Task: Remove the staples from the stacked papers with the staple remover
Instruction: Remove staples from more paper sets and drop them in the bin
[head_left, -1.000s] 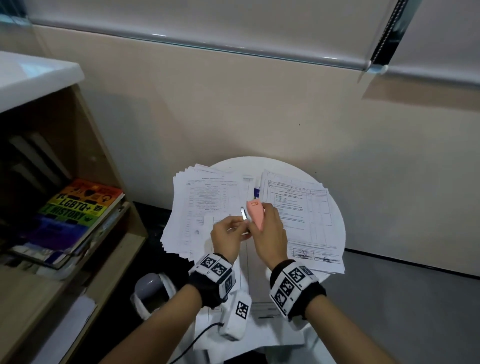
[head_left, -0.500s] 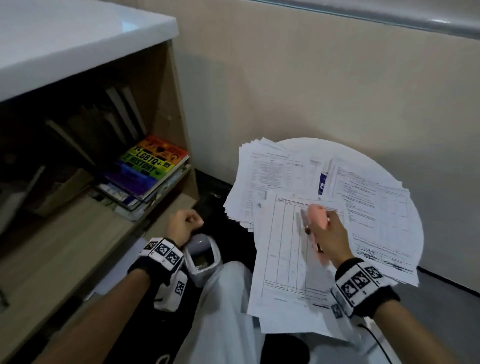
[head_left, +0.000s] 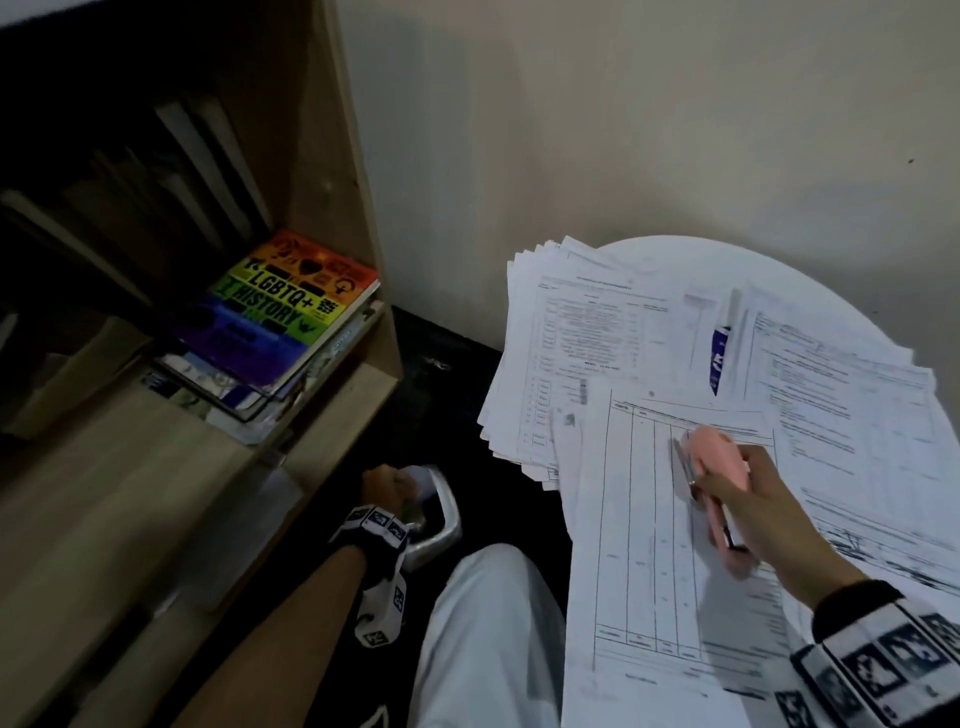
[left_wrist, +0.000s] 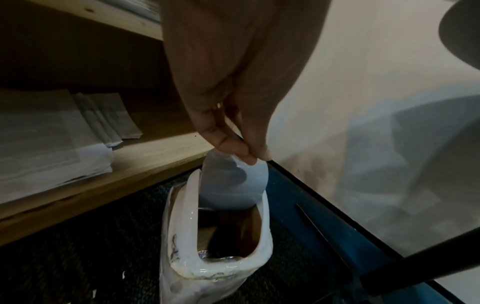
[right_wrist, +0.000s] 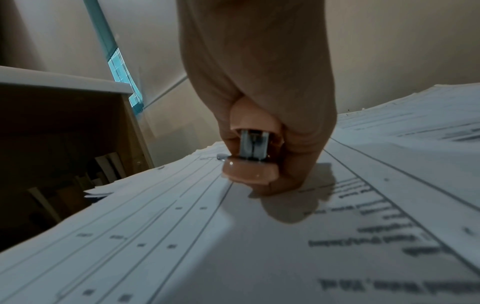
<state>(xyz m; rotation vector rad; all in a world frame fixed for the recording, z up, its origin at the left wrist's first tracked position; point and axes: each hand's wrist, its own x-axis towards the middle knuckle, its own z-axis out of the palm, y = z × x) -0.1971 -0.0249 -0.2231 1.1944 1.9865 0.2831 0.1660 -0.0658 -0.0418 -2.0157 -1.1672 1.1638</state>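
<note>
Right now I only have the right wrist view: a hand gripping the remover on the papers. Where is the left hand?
Observer: The left hand is off the table, down by the shelf, over a small white bin.
Operator: Holding something?
Observer: Its fingertips pinch together at the top edge of the bin's lid. I cannot tell whether they hold anything.
Operator: What lies beyond the sheet under the remover?
Observer: In the head view the right hand holds the remover on the near sheet. Two stacks lie past it, one left and one right.
</note>
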